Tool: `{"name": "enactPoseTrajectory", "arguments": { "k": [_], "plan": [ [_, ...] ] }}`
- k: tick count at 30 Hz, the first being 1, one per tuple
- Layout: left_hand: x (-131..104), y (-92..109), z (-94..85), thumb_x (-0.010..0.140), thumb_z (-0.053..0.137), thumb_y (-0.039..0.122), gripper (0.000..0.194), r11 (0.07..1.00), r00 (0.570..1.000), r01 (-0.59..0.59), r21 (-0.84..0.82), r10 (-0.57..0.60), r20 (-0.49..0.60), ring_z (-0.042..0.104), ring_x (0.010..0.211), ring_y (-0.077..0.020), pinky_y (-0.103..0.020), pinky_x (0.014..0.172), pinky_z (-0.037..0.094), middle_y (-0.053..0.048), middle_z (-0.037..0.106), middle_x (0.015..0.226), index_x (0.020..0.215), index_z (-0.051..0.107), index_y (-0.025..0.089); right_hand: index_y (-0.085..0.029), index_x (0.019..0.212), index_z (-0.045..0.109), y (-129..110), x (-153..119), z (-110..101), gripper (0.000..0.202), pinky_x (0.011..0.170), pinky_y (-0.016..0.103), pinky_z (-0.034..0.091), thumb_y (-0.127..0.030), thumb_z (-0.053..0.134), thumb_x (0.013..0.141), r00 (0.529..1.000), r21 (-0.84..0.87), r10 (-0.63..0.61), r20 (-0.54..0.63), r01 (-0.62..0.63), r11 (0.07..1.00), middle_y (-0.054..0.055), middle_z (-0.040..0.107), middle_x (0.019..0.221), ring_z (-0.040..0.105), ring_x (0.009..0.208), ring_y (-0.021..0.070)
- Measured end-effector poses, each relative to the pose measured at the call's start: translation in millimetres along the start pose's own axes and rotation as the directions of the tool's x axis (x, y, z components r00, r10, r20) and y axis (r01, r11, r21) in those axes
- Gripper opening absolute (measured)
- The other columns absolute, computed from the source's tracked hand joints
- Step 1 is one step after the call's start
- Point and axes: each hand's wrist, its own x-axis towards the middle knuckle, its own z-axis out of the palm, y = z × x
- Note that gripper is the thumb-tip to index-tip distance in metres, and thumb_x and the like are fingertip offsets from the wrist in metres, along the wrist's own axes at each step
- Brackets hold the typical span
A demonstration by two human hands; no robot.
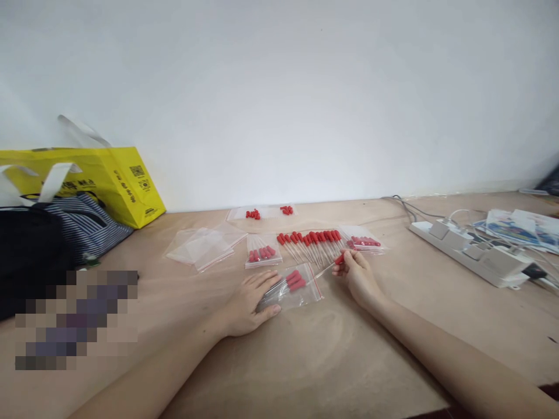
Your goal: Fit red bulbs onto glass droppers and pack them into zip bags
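Note:
My left hand (253, 302) lies on the near end of a clear zip bag (301, 295), its thumb and fingers around the bag's edge. Three red-handled thin tools (295, 280) are inside that bag. To the right, my right hand (353, 274) pinches the red handle of another thin tool (340, 258), whose shaft points toward the bag's opening. Beyond both hands lies a row of loose red-handled tools (321, 237). Filled bags rest on either side of the row, one at the left (263, 252) and one at the right (365, 242).
Flat clear bags (203, 247) lie at the left. Small red pieces on a clear bag (273, 213) are near the wall. A white power strip (471, 254) with plugs and papers (510, 227) are at the right. A yellow bag (124, 186) and a striped bag (89, 227) stand at the left.

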Motion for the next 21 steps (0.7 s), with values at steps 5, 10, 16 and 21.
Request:
{"name": "enactPoseTrajectory", "arguments": {
  "k": [5,10,16,21],
  "plan": [
    [0,1,-0.4,0.081,0.043,0.042,0.054,1.000,1.000,0.006,-0.012,-0.006,-0.009,0.028,0.124,-0.0235,-0.042,0.101,0.026,-0.007,0.032,0.136,0.129,0.031,0.019,-0.022,0.079,0.043,1,-14,12,0.032,0.059,0.030,0.048,-0.040,0.065,0.063,0.975,0.098,0.190,0.119,-0.202,0.974,-0.001,0.057,0.067,0.058,0.059,0.0134],
    [1,-1,1.2,0.081,0.042,0.042,0.054,1.000,1.000,-0.010,-0.018,0.009,-0.027,0.027,0.124,-0.0236,-0.042,0.102,0.025,-0.007,0.032,0.136,0.129,0.031,0.019,-0.018,0.077,0.047,1,-16,12,0.036,0.053,0.024,0.044,-0.040,0.069,0.059,0.900,-0.016,0.250,0.357,-0.262,0.965,-0.002,0.058,0.062,0.057,0.052,0.0099],
    [1,-1,1.5,0.081,0.042,0.041,0.053,1.000,1.000,-0.010,-0.012,0.009,-0.024,0.028,0.124,-0.0236,-0.042,0.101,0.026,-0.007,0.032,0.135,0.129,0.031,0.019,-0.016,0.076,0.052,1,-11,7,0.034,0.047,0.019,0.038,-0.042,0.067,0.060,0.857,-0.145,0.250,0.451,-0.206,0.968,-0.005,0.054,0.049,0.049,0.043,0.0061],
    [1,-1,1.5,0.081,0.043,0.040,0.054,1.000,0.999,-0.003,-0.005,0.003,-0.035,0.029,0.124,-0.0231,-0.041,0.101,0.026,-0.006,0.032,0.135,0.129,0.031,0.019,-0.014,0.072,0.058,-1,-13,11,0.031,0.040,0.018,0.031,-0.043,0.064,0.061,0.858,-0.339,0.241,0.454,-0.084,0.937,-0.007,0.047,0.041,0.041,0.038,0.0049]
  ]
}}
